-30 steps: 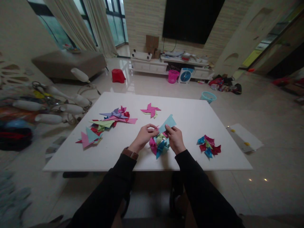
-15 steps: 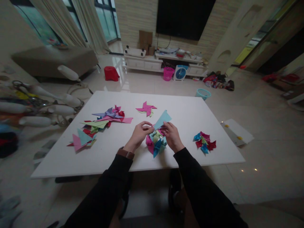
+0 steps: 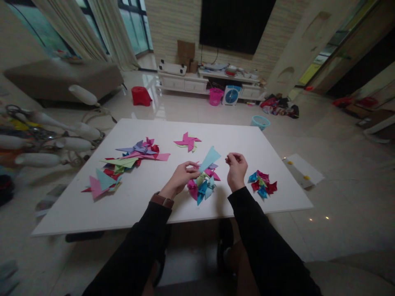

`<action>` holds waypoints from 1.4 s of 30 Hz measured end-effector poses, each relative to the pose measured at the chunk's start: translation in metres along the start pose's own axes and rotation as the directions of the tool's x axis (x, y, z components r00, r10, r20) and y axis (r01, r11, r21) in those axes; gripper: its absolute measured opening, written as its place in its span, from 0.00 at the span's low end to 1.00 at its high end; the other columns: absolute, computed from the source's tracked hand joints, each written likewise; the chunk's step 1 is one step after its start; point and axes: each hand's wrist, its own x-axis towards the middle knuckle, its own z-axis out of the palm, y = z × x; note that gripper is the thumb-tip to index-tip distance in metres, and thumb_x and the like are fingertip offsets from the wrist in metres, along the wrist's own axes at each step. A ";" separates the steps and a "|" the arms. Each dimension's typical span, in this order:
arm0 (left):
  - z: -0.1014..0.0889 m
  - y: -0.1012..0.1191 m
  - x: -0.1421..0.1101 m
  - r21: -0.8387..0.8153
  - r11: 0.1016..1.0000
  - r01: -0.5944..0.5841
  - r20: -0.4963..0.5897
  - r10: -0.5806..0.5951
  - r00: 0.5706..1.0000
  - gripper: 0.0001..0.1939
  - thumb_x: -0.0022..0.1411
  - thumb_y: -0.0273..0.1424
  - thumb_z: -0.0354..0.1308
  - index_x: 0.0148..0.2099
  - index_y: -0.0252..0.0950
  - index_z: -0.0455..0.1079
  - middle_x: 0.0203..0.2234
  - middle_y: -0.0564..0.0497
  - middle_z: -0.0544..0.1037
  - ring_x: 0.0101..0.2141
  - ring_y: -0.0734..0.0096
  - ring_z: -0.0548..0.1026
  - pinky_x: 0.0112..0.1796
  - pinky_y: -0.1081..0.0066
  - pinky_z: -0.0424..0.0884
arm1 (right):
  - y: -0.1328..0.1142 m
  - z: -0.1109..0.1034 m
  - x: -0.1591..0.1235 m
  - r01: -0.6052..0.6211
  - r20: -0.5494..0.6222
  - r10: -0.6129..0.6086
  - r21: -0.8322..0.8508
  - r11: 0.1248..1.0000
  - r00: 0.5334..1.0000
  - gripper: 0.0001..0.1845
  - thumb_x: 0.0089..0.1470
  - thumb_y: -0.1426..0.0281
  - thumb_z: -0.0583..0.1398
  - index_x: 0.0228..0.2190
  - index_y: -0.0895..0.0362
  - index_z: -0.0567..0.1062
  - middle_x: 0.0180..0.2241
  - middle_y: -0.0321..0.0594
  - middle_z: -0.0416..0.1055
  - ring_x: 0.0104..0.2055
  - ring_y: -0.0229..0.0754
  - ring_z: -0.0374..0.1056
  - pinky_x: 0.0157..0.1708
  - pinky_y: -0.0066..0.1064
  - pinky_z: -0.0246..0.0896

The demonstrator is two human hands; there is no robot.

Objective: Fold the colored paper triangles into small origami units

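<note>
Living room, pale glossy tiled floor [image 3: 182, 110], daylight at far left.
Far wall: striped cladding [image 3: 173, 24], black television [image 3: 236, 24], low white cabinet [image 3: 196, 84]. Far left: curtained windows [image 3: 133, 31], grey-brown ottoman [image 3: 64, 80].

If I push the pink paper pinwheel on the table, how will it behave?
The pink paper pinwheel looks thin, so it should slide lightly on the smooth white table. Its pointed arms may bend. Lying flat, it seems unlikely to roll.

White surface [image 3: 148, 193]: mixed paper pile [image 3: 135, 156] left of hands; pink-green pinwheel [image 3: 187, 142] beyond; red-blue cluster [image 3: 263, 184] right; multicolored cluster [image 3: 203, 186] between.
</note>
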 end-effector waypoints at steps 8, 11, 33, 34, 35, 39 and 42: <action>0.006 0.008 -0.014 -0.142 0.983 0.112 0.117 -0.096 0.989 0.25 0.42 0.26 0.78 0.42 0.31 0.71 0.23 0.53 0.75 0.25 0.77 0.73 0.27 0.77 0.65 | -0.006 -0.020 -0.032 0.663 0.781 -0.252 -0.258 0.703 0.571 0.11 0.52 0.74 0.64 0.37 0.48 0.82 0.47 0.43 0.77 0.55 0.52 0.68 0.58 0.50 0.63; 0.008 0.011 -0.020 -0.172 0.973 0.157 0.185 -0.124 0.975 0.27 0.41 0.26 0.78 0.43 0.31 0.71 0.22 0.56 0.73 0.23 0.80 0.71 0.24 0.79 0.60 | 0.001 -0.023 -0.034 0.607 0.776 -0.238 -0.224 0.762 0.585 0.10 0.57 0.72 0.63 0.36 0.46 0.83 0.41 0.41 0.79 0.50 0.49 0.72 0.56 0.47 0.66; -0.010 0.010 -0.013 -0.206 0.978 0.019 0.015 -0.016 1.000 0.19 0.40 0.25 0.77 0.35 0.31 0.73 0.24 0.50 0.77 0.25 0.76 0.73 0.31 0.74 0.68 | 0.083 -0.019 0.165 0.511 0.492 0.160 -0.851 -0.117 0.856 0.19 0.62 0.76 0.53 0.46 0.62 0.82 0.47 0.57 0.79 0.50 0.50 0.73 0.52 0.33 0.61; -0.010 0.009 -0.011 -0.203 0.979 0.011 0.007 -0.009 1.000 0.19 0.40 0.26 0.77 0.34 0.31 0.73 0.24 0.50 0.77 0.25 0.76 0.73 0.31 0.73 0.69 | 0.089 -0.016 0.168 0.510 0.488 0.167 -0.851 -0.125 0.857 0.20 0.62 0.76 0.52 0.48 0.63 0.80 0.48 0.58 0.78 0.50 0.50 0.73 0.52 0.33 0.60; -0.011 0.008 -0.011 -0.198 0.980 0.006 0.001 -0.006 1.000 0.19 0.40 0.26 0.77 0.34 0.32 0.73 0.24 0.51 0.77 0.25 0.75 0.73 0.31 0.73 0.69 | 0.096 -0.012 0.170 0.509 0.486 0.177 -0.851 -0.130 0.856 0.22 0.62 0.77 0.51 0.51 0.64 0.78 0.50 0.58 0.76 0.51 0.50 0.72 0.52 0.33 0.60; -0.012 0.008 -0.010 -0.185 0.983 0.011 -0.002 -0.012 1.000 0.18 0.41 0.26 0.77 0.34 0.33 0.74 0.23 0.51 0.76 0.25 0.73 0.74 0.31 0.71 0.69 | 0.117 -0.005 0.169 0.507 0.465 0.251 -0.851 -0.140 0.849 0.21 0.62 0.76 0.50 0.52 0.70 0.74 0.51 0.63 0.73 0.52 0.50 0.70 0.51 0.32 0.59; -0.013 0.009 -0.011 -0.186 0.982 0.022 -0.017 -0.025 1.000 0.17 0.42 0.24 0.75 0.34 0.32 0.74 0.23 0.50 0.77 0.25 0.74 0.73 0.30 0.73 0.68 | 0.119 -0.004 0.163 0.505 0.449 0.300 -0.851 -0.143 0.842 0.20 0.62 0.76 0.52 0.51 0.71 0.74 0.52 0.64 0.72 0.55 0.51 0.68 0.51 0.32 0.58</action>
